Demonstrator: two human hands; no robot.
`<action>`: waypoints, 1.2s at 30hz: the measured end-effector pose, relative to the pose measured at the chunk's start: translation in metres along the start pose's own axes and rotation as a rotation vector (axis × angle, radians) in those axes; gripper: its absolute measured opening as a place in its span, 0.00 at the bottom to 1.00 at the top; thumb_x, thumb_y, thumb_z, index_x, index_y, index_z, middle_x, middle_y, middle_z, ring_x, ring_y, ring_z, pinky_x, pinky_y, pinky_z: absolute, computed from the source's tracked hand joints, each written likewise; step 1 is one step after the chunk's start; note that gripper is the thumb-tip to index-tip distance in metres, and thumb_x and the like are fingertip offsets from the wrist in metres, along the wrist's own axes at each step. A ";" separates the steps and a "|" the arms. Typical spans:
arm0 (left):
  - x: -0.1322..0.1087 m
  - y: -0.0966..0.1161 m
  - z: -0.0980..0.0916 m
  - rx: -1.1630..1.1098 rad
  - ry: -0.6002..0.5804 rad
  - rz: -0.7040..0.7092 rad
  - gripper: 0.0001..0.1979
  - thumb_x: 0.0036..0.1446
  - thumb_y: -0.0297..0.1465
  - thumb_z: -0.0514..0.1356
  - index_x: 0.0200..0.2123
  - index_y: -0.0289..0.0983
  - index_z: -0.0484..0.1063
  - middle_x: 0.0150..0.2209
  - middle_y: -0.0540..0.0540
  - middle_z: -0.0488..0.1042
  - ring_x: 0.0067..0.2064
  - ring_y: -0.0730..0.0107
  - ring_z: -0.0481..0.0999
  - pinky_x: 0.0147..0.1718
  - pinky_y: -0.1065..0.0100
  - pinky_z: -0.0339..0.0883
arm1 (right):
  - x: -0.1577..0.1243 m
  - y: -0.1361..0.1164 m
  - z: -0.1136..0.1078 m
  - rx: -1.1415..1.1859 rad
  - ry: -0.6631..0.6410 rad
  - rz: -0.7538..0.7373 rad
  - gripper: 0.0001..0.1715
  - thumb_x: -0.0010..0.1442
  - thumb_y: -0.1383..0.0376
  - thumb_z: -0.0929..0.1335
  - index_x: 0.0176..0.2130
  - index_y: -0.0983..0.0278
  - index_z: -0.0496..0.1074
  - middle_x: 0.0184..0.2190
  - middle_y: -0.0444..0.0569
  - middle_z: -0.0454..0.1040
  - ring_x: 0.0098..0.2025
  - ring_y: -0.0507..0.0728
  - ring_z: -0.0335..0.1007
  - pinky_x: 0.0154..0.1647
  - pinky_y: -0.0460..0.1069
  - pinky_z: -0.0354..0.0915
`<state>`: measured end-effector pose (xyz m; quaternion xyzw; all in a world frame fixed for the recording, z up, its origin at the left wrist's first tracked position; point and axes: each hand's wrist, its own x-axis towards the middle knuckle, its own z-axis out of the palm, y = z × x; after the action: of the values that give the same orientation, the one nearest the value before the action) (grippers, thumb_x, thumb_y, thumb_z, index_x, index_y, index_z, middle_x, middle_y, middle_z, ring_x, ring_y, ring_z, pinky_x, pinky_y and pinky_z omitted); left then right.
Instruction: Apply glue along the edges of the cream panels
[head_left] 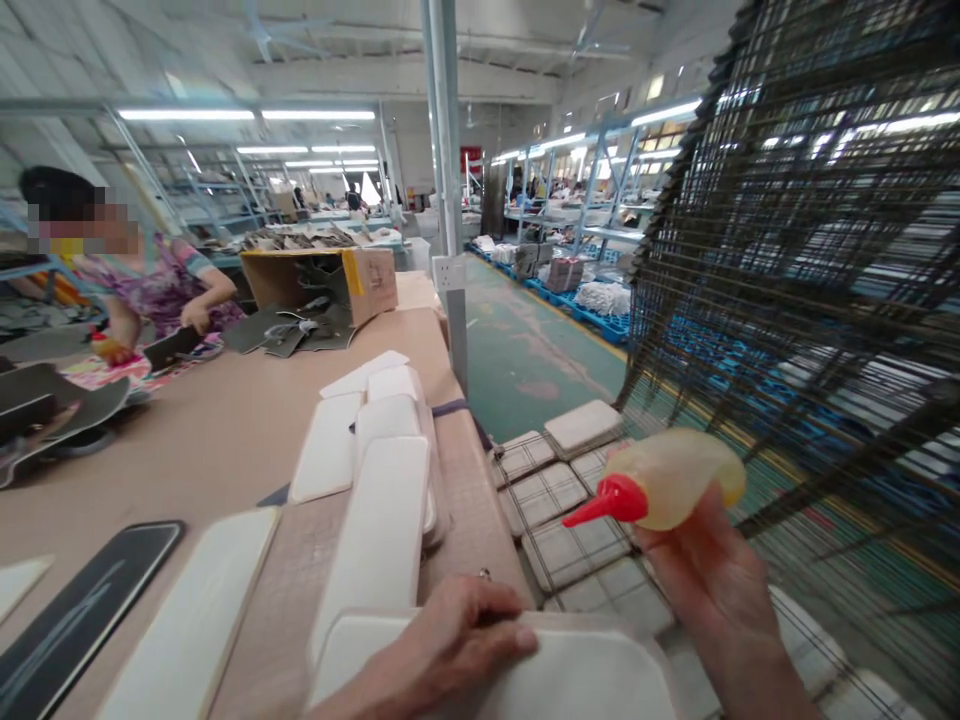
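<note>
In my right hand [709,565] is a yellowish squeeze bottle [675,475], tipped on its side with its red nozzle pointing left and slightly down. My left hand [457,640] grips the edge of a white rounded panel [592,665] at the bottom of the view, its fingers close together. Just beyond it, more white panels [382,510] overlap in a loose pile on the brown table [300,560]. To the left lie another white panel [199,610] and a dark panel [82,620] with pale streaks on its face.
Right of the table, white pads lie on a wire rack [555,490]. Tilted wire racks [787,220] rise at the right. A cardboard box [322,285] with dark pieces stands at the far table end, near a post [448,150]. A co-worker [161,285] handles dark pieces at the left.
</note>
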<state>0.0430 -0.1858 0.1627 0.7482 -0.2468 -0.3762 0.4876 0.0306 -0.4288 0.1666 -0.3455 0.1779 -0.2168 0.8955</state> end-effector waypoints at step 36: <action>-0.112 0.020 -0.225 0.263 -0.384 0.098 0.24 0.40 0.48 0.70 0.33 0.33 0.83 0.31 0.47 0.81 0.35 0.65 0.76 0.36 0.72 0.68 | -0.042 0.079 0.178 -0.296 -0.861 0.078 0.39 0.38 0.55 0.81 0.49 0.60 0.73 0.44 0.55 0.75 0.44 0.69 0.74 0.42 0.61 0.72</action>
<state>0.1574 0.0109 0.2711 0.7070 -0.4181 -0.4521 0.3478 0.0993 -0.2579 0.2433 -0.5213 -0.1687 0.0084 0.8365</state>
